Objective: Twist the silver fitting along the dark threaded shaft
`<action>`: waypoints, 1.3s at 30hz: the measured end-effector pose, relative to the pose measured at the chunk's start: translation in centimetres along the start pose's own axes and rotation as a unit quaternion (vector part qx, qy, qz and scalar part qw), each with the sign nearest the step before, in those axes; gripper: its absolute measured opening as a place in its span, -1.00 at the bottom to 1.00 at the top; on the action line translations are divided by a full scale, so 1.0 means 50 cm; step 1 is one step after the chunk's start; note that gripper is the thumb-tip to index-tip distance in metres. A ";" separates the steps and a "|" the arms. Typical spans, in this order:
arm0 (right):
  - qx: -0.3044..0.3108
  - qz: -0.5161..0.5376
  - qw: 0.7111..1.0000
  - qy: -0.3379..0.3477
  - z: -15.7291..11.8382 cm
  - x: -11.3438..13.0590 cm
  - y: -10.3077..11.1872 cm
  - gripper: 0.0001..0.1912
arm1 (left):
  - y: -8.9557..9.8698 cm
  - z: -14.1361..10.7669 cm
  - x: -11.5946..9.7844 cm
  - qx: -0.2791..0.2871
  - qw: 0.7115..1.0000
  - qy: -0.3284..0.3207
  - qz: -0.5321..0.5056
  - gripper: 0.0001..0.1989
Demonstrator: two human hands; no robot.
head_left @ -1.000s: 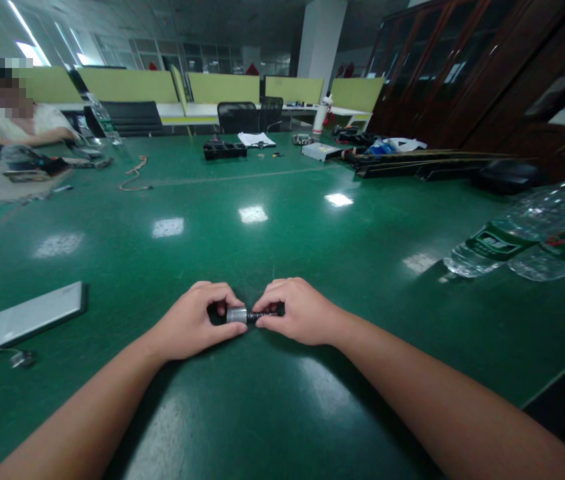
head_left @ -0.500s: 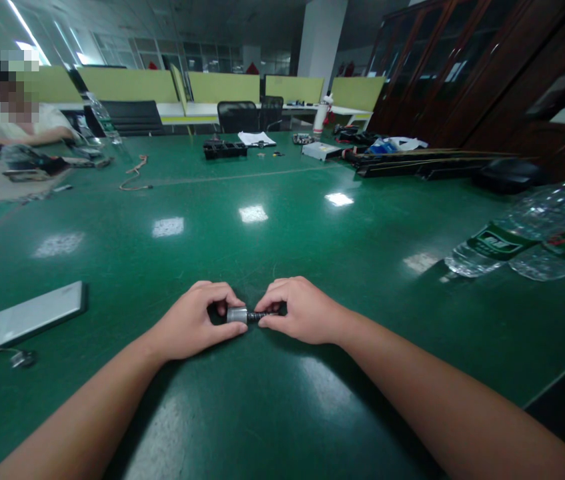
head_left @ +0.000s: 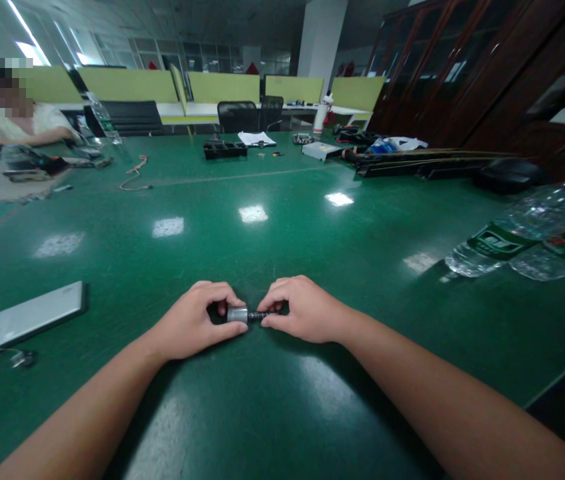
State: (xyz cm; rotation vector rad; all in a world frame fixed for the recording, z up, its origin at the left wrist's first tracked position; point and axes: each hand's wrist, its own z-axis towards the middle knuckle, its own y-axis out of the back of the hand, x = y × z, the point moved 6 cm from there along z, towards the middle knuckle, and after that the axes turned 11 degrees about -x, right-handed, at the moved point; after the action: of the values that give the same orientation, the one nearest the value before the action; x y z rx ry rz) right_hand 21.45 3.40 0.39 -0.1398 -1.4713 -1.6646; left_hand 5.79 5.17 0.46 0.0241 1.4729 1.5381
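Observation:
Between the thumb and fingers of my left hand (head_left: 197, 319) is a short silver metal cylinder (head_left: 237, 315), lying on its side at the tabletop. A thin dark ridged rod (head_left: 253, 317) sticks out from its right end; whether it is a screw or a spring I cannot tell. My right hand (head_left: 307, 310) pinches this rod between thumb and fingertips, a small gap away from the cylinder. The rod's far end is partly hidden by those fingers. Both hands rest close together low over the green table (head_left: 262, 413).
A silver power bank-like slab (head_left: 37, 317) with a white cable lies left. Clear water bottles (head_left: 495, 243) stand right. Farther back are a black tray (head_left: 225, 149), papers (head_left: 256, 139), a grey box (head_left: 321, 151) and dark long strips (head_left: 412, 162). A person (head_left: 22, 130) sits far left.
My right hand has shifted slightly right along the rod, and a little more of the rod shows beside the cylinder. The left hand stays in place.

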 end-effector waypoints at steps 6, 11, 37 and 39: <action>0.006 -0.008 1.000 -0.002 0.000 0.000 0.002 -0.86 | -0.001 0.001 0.002 0.003 1.000 0.004 0.000 -0.77; 0.008 -0.010 1.000 -0.001 -0.001 -0.004 0.004 -0.86 | -0.002 0.000 0.003 0.006 1.000 0.006 0.000 -0.77; 0.026 0.015 0.999 -0.026 -0.005 -0.019 0.014 -0.87 | 0.000 -0.002 0.006 0.006 1.000 0.010 -0.009 -0.79; 0.029 0.013 0.999 -0.031 -0.005 -0.021 0.015 -0.86 | 0.000 -0.003 0.006 0.006 1.000 0.008 -0.009 -0.79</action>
State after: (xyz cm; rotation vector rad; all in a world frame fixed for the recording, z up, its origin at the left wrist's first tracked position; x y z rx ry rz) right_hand 22.68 3.82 0.25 -0.1797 -1.5561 -1.6073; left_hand 5.54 5.24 0.26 0.0040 1.4913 1.5184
